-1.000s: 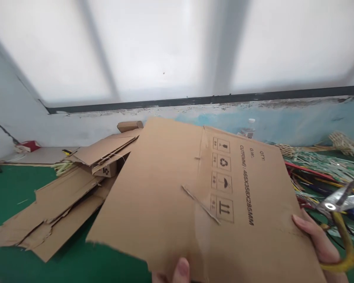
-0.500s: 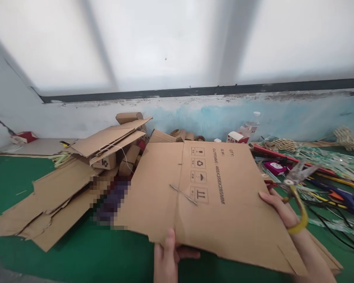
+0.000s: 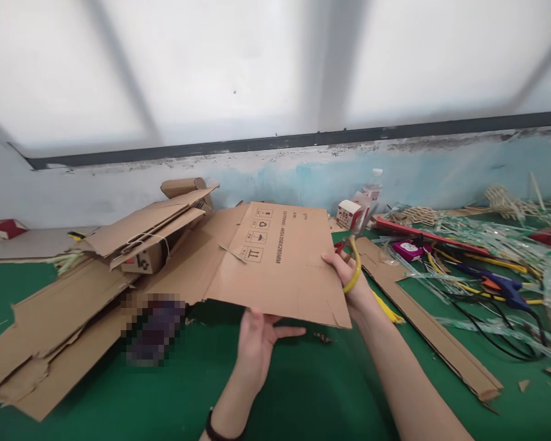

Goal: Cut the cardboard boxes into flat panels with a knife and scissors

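Lying furthest left on the green surface [image 3: 303, 392], a heap of flattened cardboard scraps [image 3: 59, 331] spreads toward the wall, with a folded carton [image 3: 142, 236] stacked on it that shows a recycling mark on its side. Next comes the cardboard sheet [image 3: 280, 263], held just above the surface, nearly flat and tilted a little up and away from the person, its long axis running left to right. The left hand [image 3: 257, 340] sits under the sheet's near edge, fingers spread and cupping it from below, so the sheet lies up and ahead of that grip. The right hand [image 3: 349, 282] pinches the sheet's right edge, thumb on top, so the sheet reaches away to its left; the same hand also carries yellow-handled scissors [image 3: 354, 263] looped over the fingers, blades pointing away. Printing on the sheet reads sideways: four handling pictograms in boxes, then "CUT(MM): 465X358X285MM", "G.W.:" and "QTY:". Right of the hands lie a long cardboard strip [image 3: 431, 331], a small red-and-white box [image 3: 349, 214] whose writing is too small to read, and a blue glue gun [image 3: 500, 285] among clear plastic offcuts.
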`<state>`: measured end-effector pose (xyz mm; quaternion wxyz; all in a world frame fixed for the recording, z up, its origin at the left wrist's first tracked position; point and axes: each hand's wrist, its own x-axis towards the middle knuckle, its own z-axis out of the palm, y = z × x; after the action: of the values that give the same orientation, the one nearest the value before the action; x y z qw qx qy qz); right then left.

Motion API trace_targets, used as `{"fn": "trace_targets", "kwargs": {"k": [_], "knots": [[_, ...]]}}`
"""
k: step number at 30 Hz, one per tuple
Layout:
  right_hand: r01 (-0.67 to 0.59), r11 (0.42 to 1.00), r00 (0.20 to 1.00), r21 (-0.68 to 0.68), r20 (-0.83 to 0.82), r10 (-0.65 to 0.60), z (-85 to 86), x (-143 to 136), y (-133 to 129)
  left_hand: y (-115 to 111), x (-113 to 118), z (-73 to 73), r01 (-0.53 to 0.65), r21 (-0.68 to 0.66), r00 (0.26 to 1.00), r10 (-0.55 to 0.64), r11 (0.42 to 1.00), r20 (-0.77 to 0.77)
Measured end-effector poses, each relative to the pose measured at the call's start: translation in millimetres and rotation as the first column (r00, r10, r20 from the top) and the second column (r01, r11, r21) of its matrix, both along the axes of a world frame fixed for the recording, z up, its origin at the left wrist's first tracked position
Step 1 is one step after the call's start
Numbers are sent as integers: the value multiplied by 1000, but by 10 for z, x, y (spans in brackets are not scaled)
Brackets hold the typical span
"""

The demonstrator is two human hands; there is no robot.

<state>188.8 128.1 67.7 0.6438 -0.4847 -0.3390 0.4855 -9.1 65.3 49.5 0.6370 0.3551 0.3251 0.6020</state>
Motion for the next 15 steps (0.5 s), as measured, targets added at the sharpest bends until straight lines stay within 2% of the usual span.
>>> {"fn": "trace_targets", "kwargs": {"k": [2, 4, 6, 8, 11, 13, 15], "knots": [[-24, 1000, 1000, -15, 0, 24, 9, -42, 30, 35, 221, 62, 123, -50, 992, -124, 991, -24], [-20, 999, 1000, -25, 22, 20, 8, -20, 20, 81, 401, 181, 133, -91, 988, -139, 987, -69], [13, 999, 998, -32, 60, -11, -19, 65, -34, 127, 506, 336, 93, -130, 993, -101, 987, -59], [69, 997, 993, -43, 94, -65, -83, 178, -134, 158, 530, 498, 75, -176, 997, -74, 981, 13], [163, 986, 977, -31, 147, -157, -236, 262, -376, 163, 479, 701, 122, -230, 985, -90, 965, 149], [186, 982, 966, 37, 179, -189, -344, 189, -589, 152, 445, 791, 163, -247, 973, -114, 955, 202], [153, 984, 977, 95, 133, -165, -432, 16, -822, 145, 442, 836, 177, -257, 969, -123, 950, 213]]}}
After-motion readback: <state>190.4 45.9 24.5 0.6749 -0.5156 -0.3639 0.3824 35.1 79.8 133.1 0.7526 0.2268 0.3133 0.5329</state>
